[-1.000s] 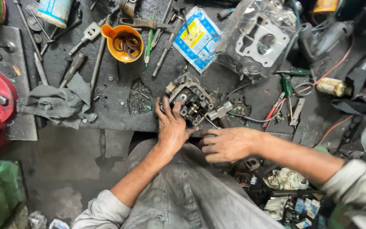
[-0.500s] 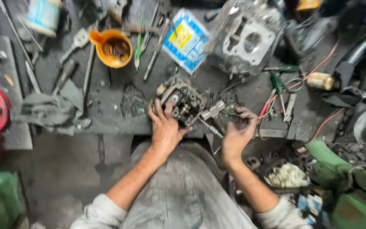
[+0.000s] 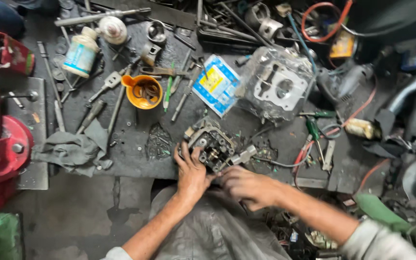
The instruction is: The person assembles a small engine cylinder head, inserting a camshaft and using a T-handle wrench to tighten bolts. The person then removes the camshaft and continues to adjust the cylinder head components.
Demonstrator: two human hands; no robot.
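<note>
Both hands are meeting at the near edge of the greasy workbench [image 3: 136, 159]. The left hand [image 3: 191, 173] is lying flat with fingers spread against the small dark engine part [image 3: 211, 144], steadying it. The right hand [image 3: 246, 185] is curling in just beside it, fingers bent at the part's near corner; motion blur is hiding whether they are pinching anything. A short metal piece [image 3: 243, 155] is sticking out of the part's right side. Further back, an orange cup [image 3: 144, 91] is holding dark rings that are hard to make out. Right of it a blue and yellow packet [image 3: 216, 83] is lying flat, next to a grey cylinder head wrapped in clear plastic [image 3: 278, 86]. A grey rag [image 3: 71, 149] is slumping at the left.
</note>
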